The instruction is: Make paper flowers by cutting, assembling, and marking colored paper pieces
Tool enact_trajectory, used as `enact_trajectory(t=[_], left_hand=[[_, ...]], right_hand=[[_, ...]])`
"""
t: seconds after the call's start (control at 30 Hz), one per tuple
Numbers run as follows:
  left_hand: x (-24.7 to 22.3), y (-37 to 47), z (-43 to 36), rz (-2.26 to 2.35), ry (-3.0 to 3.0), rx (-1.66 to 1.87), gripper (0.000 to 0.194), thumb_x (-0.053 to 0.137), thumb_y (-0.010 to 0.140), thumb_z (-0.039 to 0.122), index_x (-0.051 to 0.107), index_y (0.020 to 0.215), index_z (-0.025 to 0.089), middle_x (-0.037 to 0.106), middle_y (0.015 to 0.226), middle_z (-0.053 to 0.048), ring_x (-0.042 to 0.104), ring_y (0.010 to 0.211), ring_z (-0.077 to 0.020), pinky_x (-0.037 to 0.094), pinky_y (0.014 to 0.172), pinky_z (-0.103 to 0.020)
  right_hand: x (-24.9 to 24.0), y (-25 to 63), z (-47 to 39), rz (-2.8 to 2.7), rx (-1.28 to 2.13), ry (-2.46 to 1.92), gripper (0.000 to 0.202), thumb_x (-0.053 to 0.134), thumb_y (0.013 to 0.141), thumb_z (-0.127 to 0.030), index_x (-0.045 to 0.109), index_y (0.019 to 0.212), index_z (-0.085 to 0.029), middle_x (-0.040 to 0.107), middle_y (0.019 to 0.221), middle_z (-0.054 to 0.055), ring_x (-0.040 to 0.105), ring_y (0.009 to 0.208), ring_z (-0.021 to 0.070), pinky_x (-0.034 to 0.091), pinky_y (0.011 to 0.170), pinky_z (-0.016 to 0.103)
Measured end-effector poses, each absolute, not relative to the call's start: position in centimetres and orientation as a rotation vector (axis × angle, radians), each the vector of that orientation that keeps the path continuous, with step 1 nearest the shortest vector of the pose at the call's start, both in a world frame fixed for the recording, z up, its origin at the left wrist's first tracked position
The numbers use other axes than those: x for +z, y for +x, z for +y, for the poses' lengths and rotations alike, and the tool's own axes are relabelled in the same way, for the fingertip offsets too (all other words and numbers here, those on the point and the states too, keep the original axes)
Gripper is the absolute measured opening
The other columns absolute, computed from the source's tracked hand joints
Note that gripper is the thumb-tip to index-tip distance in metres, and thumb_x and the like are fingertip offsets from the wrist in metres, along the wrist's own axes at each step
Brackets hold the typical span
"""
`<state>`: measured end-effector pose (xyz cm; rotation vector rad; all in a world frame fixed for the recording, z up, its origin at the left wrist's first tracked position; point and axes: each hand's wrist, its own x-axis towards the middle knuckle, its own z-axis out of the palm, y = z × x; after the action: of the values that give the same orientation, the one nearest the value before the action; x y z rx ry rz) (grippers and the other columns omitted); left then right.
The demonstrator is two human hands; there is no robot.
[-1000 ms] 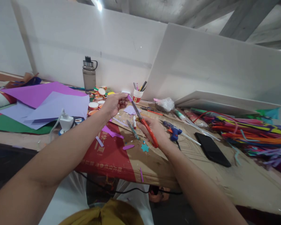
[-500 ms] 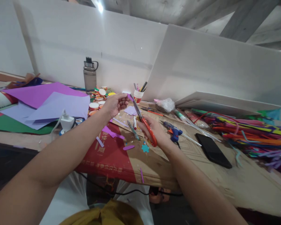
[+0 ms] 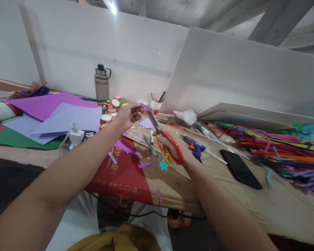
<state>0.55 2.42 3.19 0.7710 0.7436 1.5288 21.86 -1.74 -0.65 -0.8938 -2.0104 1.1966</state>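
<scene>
Between the fingertips of my left hand (image 3: 129, 116) is a small purple piece (image 3: 144, 106), held up above the table. My right hand (image 3: 171, 144) is closed around the scissors (image 3: 178, 153), which have red and yellow handles. Their blades point up and to the left, and the tips are at the purple piece. Below my hands, purple scraps (image 3: 125, 148), a purple strip (image 3: 145, 165) and a teal flower shape (image 3: 163, 166) lie on the red and brown cardboard (image 3: 128, 174).
Purple and lilac sheets (image 3: 68, 116) lie at the left, near a white plug (image 3: 76, 136). A bottle (image 3: 102, 85) and a pen cup (image 3: 155, 105) stand at the back. To the right are a blue glue gun (image 3: 198, 150), a black phone (image 3: 240, 169) and colourful pipe cleaners (image 3: 285, 148).
My right hand has shifted slightly, and the scissor handles have spread apart, with the yellow loop now showing. My left hand still holds the purple piece.
</scene>
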Motion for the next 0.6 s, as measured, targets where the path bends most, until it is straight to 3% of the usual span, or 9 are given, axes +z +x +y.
enact_trajectory(t=[0.6], left_hand=[[2.86, 1.10, 2.11, 0.821, 0.962, 1.497, 0.007, 0.060, 0.073, 0.012, 0.062, 0.067, 0.012, 0.064, 0.062, -0.003, 0.051, 0.046, -0.0042, 0.040, 0.046, -0.014]], right_hand=[[-0.21, 21.40, -2.11, -1.958, 1.224, -0.982, 0.018, 0.053, 0.085, -0.037, 0.047, 0.079, -0.021, 0.044, 0.055, -0.008, 0.041, 0.035, 0.0068, 0.035, 0.035, 0.020]])
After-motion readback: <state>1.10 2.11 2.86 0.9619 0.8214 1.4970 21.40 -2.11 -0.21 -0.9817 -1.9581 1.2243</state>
